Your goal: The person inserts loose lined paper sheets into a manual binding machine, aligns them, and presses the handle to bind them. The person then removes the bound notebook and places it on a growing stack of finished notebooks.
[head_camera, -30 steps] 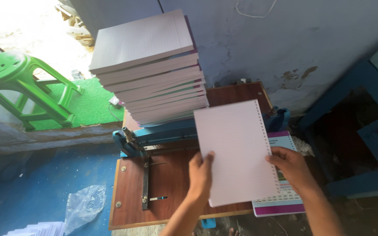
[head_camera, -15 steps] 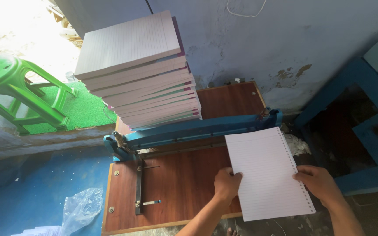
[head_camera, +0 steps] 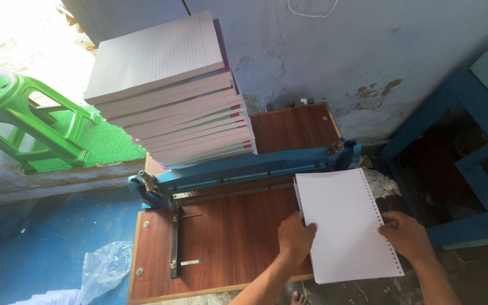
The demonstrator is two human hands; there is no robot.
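The left hand (head_camera: 296,236) and the right hand (head_camera: 406,234) grasp the lined paper stack (head_camera: 345,223) at its two long edges. It lies on the wooden board (head_camera: 227,243), its top edge just beside the blue cutter arm (head_camera: 255,168), with bare board at the left

Single head-worn view, looking steeply down, close over wooden cutter board (head_camera: 238,237), facing blue wall (head_camera: 312,62)

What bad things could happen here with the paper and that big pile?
1. The tall pile of paper pads leans and fans out over the blue cutter arm; it might slide off.
2. The left hand and right hand hold the punched paper block close to that arm; fingers could get pinched.
3. The block overhangs the wooden board on the right, so it might tip or feed in crooked.
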